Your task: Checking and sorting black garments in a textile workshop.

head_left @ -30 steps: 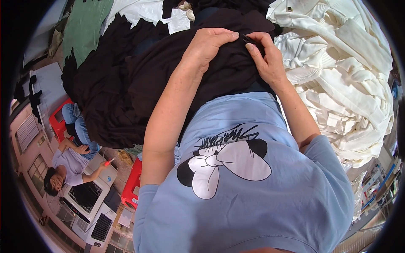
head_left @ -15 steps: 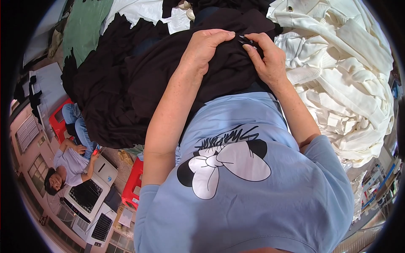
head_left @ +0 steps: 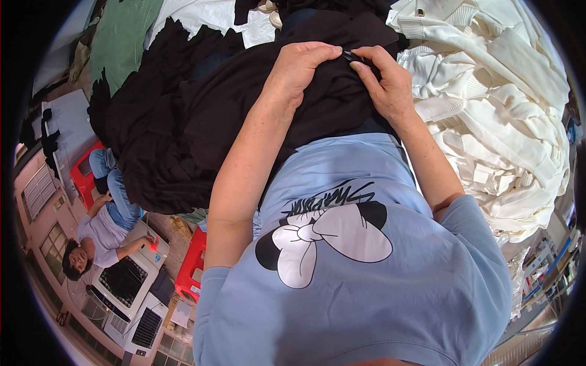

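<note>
A dark brown-black knit garment (head_left: pixel 238 104) lies bunched across my lap. My left hand (head_left: pixel 297 68) pinches a bit of its cloth between thumb and forefinger. Just to the right, my right hand (head_left: pixel 386 79) is closed on small dark thread snips (head_left: pixel 350 55), of which only the pointed blades show. The blade tips point toward my left thumb, very near it and against the cloth. Most of the snips' body is hidden by my right fingers.
A large heap of white knit garments (head_left: pixel 488 122) rises on my right. More black garments (head_left: pixel 152 140) pile up at left. Red plastic stools (head_left: pixel 192 262), a white air cooler (head_left: pixel 125 283) and a seated person (head_left: pixel 101 238) holding something red are at lower left.
My right hand has shifted slightly up and left, and the snips' blades have come closer together beside my left thumb. The seated person's hand with the red thing has moved lower.
</note>
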The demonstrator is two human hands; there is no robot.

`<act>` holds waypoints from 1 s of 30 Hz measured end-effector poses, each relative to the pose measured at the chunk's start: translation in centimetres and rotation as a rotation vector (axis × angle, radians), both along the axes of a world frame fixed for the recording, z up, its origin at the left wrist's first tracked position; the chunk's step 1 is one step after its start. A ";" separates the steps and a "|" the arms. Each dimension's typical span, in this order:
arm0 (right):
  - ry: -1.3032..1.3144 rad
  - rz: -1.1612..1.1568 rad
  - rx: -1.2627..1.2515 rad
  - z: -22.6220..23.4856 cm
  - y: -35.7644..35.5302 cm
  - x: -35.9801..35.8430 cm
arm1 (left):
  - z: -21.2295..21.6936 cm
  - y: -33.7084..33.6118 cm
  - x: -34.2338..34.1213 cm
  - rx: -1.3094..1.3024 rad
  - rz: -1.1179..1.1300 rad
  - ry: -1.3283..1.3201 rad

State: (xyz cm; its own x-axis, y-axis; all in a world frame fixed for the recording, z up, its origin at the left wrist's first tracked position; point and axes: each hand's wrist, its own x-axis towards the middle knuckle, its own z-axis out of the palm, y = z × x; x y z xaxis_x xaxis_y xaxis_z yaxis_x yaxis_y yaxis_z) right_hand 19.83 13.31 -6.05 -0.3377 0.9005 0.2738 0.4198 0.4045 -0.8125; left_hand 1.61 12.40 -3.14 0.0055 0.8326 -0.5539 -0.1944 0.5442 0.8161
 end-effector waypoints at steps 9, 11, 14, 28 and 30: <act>0.322 -0.037 -0.374 -1.3 0.4 0.6 | -0.4 0.2 -0.1 0.010 0.004 0.019; 0.420 -0.086 -0.469 -1.6 0.6 0.9 | -0.4 0.3 -0.3 0.027 0.046 -0.018; 0.372 -0.037 -0.333 -0.7 0.0 1.3 | -0.4 1.7 -2.0 0.121 0.154 -0.042; -0.363 0.466 0.397 4.3 -3.0 -2.9 | -0.5 4.6 -4.8 0.027 0.033 0.016; -0.109 0.465 0.320 3.9 -2.0 -2.9 | -0.5 4.2 -5.3 0.140 0.039 -0.007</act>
State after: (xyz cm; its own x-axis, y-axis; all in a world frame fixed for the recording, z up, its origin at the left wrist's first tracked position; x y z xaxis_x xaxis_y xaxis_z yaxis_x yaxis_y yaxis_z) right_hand 16.94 11.31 -2.19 -0.7200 0.5285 0.4497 0.2138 0.7855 -0.5808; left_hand -3.71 16.64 -3.67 -0.0247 0.9014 -0.4324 -0.2192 0.4171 0.8820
